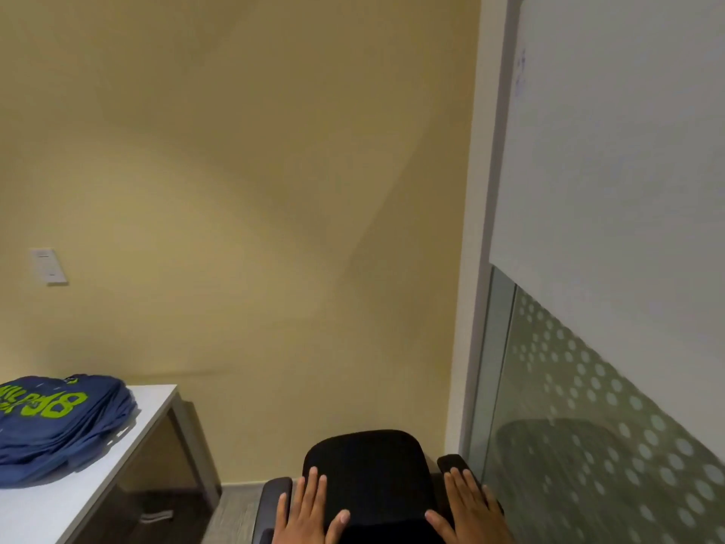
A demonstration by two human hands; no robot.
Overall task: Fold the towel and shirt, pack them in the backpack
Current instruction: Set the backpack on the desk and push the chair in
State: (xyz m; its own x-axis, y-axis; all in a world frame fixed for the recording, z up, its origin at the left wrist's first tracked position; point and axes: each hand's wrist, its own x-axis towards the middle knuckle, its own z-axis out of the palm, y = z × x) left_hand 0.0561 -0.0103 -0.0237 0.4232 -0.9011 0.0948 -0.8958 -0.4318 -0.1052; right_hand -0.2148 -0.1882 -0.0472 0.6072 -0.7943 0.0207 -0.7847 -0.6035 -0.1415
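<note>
Yellow wall (235, 190) filled the far view. Both hands, left (310, 512) and right (469, 508), lay flat and spread on a black chair (368, 473), holding nothing. At near left, a blue shirt (59, 426) sat on the white table (149, 402).

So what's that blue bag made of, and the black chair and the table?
The blue backpack looks like soft woven fabric: it slumps and wrinkles, with green printed lettering. The black chair back looks like matte cloth or mesh, no shine; its armrests seem smooth plastic or rubber. The white table top looks hard, smooth laminate with a faint sheen, probably.
</note>
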